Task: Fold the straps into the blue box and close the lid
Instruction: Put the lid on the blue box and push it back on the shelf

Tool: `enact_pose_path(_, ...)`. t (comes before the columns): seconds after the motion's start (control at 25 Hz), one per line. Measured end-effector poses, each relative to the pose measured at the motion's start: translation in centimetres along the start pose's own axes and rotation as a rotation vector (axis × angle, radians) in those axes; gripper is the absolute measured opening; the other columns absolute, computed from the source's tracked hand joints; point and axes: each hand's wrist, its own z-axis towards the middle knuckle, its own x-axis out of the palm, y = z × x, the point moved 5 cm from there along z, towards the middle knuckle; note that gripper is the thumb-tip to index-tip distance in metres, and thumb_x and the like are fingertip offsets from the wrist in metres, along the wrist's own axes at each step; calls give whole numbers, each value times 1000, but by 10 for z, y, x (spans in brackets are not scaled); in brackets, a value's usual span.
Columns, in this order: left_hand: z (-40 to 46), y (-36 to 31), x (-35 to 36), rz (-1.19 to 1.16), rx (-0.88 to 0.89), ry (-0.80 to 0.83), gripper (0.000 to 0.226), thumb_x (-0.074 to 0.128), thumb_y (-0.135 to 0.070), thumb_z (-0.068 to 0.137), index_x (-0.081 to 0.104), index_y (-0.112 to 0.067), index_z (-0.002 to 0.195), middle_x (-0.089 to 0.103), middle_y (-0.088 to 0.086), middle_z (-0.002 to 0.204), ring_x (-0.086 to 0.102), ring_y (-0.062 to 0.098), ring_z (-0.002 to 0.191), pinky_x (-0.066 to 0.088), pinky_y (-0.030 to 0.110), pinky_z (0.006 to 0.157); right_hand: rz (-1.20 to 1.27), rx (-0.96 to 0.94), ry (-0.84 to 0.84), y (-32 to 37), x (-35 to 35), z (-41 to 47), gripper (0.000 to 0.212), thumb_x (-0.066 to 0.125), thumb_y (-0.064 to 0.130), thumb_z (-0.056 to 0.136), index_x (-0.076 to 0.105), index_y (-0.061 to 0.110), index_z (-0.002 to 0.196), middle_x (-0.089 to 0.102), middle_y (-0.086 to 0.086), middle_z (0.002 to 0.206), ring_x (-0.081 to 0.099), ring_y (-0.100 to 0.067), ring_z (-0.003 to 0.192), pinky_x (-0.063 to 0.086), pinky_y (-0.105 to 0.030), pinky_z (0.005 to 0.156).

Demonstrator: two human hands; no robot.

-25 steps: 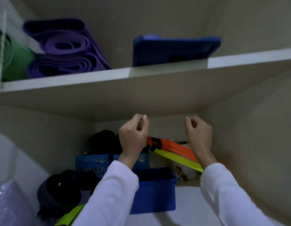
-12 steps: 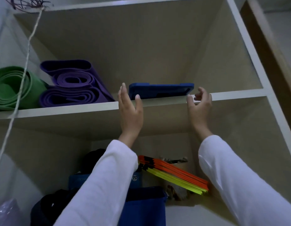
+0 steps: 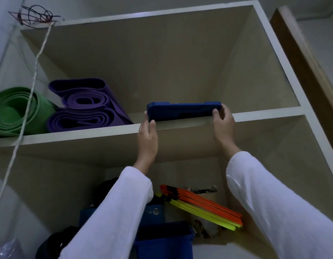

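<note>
Two hands meet the flat blue plastic lid (image 3: 182, 110) that lies on the upper shelf board (image 3: 87, 132) of the pale wooden cupboard, near its front edge. Your left hand (image 3: 147, 139) reaches up with fingers straight, the fingertips and thumb touching the lid's left end; your right hand (image 3: 222, 124) curls round the lid's right end, thumb on the front face and fingers behind it. Both arms wear white sleeves.

Down in the lower compartment, the open blue plastic box (image 3: 167, 243) sits at the bottom of the view, partly hidden behind your left sleeve. Just beside it on the right, a bundle of orange and yellow flat straps (image 3: 203, 208) leans slanted against the back corner; whether it touches the box is hard to tell in the dim light. Behind the box stands a blue carton with a round "70" label (image 3: 156, 211), and dark rounded items (image 3: 50, 245) lie to the left.

On the upper shelf, left of the lid, lie a folded purple mat (image 3: 83, 107) and a rolled green mat (image 3: 14, 111). A pale cord (image 3: 31, 85) hangs down the left side.
</note>
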Motion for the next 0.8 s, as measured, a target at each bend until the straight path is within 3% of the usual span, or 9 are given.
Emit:
enact_pose_path(0.12, -3, -6, -2, -122, -4, -11, 48, 29, -26, 103, 22, -22, 150, 27, -8, 156, 23, 6, 144, 18, 7, 103, 101, -26, 28, 5, 4, -9, 42, 35, 23, 102, 34, 16, 143, 51, 2, 134, 45, -13, 126, 33, -19, 100)
enact_pose_path(0.2, -6, -12, -5, -198, 35, -34, 48, 29, -27, 103, 21, -26, 150, 25, -12, 157, 21, 3, 144, 18, 3, 101, 180, -81, 11, 11, 5, -13, 39, 33, 26, 102, 34, 19, 141, 55, 12, 113, 52, -8, 108, 39, -24, 95)
enact_pose_path(0.28, -8, -19, -7, -247, 93, -74, 48, 29, -23, 103, 19, -26, 150, 23, -11, 157, 19, 4, 145, 17, 5, 106, 250, -114, -12, 19, 5, -16, 38, 34, 28, 102, 33, 21, 139, 58, 14, 103, 55, -1, 95, 43, -17, 87)
enact_pose_path(0.4, -9, -30, -14, -243, 190, -167, 48, 31, -20, 103, 21, -23, 149, 25, -17, 153, 24, -3, 141, 21, 5, 111, 291, -172, -36, 38, 5, -25, 40, 37, 25, 101, 31, 21, 140, 62, -2, 116, 56, 5, 94, 46, -3, 79)
enact_pose_path(0.48, -9, -39, -23, -234, 255, -246, 47, 34, -18, 102, 27, -18, 148, 30, -25, 140, 31, -24, 125, 24, -7, 100, 327, -222, -72, 54, 2, -30, 41, 39, 23, 101, 31, 19, 140, 60, -11, 124, 59, 1, 97, 47, -7, 82)
enact_pose_path(0.56, -11, -49, -31, -238, 289, -306, 45, 36, -18, 101, 33, -15, 146, 33, -26, 133, 34, -35, 112, 26, -9, 95, 332, -282, -117, 73, -4, -34, 41, 41, 22, 100, 32, 18, 140, 61, -14, 124, 61, -10, 103, 49, -15, 85)
enact_pose_path(0.64, -20, -63, -40, -232, 351, -355, 45, 40, -20, 99, 36, -15, 144, 36, -23, 134, 39, -26, 117, 29, -1, 102, 321, -347, -163, 91, -14, -40, 41, 43, 19, 99, 33, 16, 139, 63, -13, 120, 62, -12, 103, 50, -17, 85)
enact_pose_path(0.72, -34, -76, -50, -201, 479, -423, 45, 43, -20, 97, 32, -16, 140, 41, -13, 136, 48, -2, 124, 35, 13, 107, 295, -421, -225, 109, -27, -48, 41, 46, 14, 97, 35, 14, 136, 65, -10, 117, 64, -8, 101, 53, -17, 84)
enact_pose_path(0.8, -44, -85, -61, -115, 583, -485, 43, 44, -16, 95, 33, -13, 137, 52, 4, 135, 55, 23, 119, 45, 26, 101, 254, -490, -248, 122, -38, -53, 40, 48, 10, 95, 39, 9, 134, 67, -8, 110, 65, -11, 101, 55, -22, 87)
